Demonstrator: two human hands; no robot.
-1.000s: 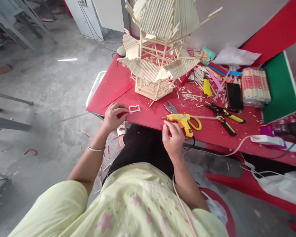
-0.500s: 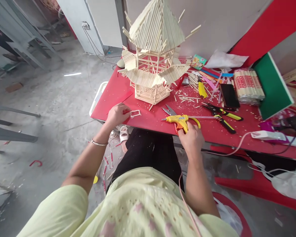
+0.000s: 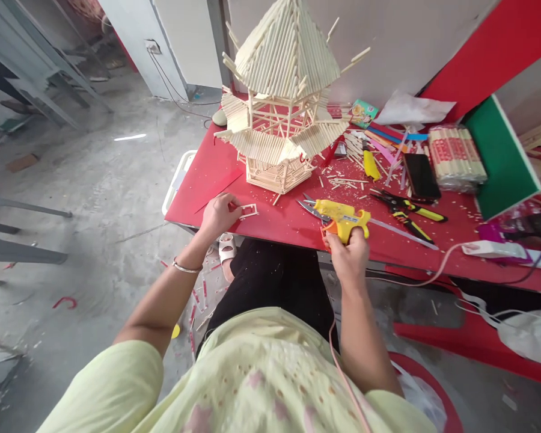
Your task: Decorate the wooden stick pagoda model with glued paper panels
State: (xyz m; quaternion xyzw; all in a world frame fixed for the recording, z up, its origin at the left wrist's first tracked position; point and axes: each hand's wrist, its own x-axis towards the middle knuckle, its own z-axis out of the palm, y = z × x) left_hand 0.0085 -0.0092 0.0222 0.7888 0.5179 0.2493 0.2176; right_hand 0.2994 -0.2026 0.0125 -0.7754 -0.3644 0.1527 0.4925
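My left hand [image 3: 222, 213] is closed at the left end of a small rectangular stick frame [image 3: 249, 210], pinching it near the table's front edge. In my right hand [image 3: 349, 249] is a yellow glue gun [image 3: 342, 218], gripped by its handle, its nozzle pointing left and a clear glue stick [image 3: 403, 233] trailing from its back. Partly behind the gun lie metal scissors [image 3: 310, 206]. Just beyond both hands stands a pagoda model [image 3: 279, 144] built of pale wooden sticks, with a pointed roof and a lower flared roof.
The red table [image 3: 198, 186] holds pliers [image 3: 406, 210], a yellow utility knife [image 3: 370, 163], a black phone [image 3: 421, 176], wrapped stick bundles [image 3: 457, 156] and scattered stick pieces [image 3: 345, 180]. A green board [image 3: 500, 159] leans at the right. The gun's cord [image 3: 437, 270] crosses the front edge.
My right hand has lifted and tilted the glue gun, its nozzle shifting right and up toward the camera. My left hand has moved slightly right and stays at the stick frame.
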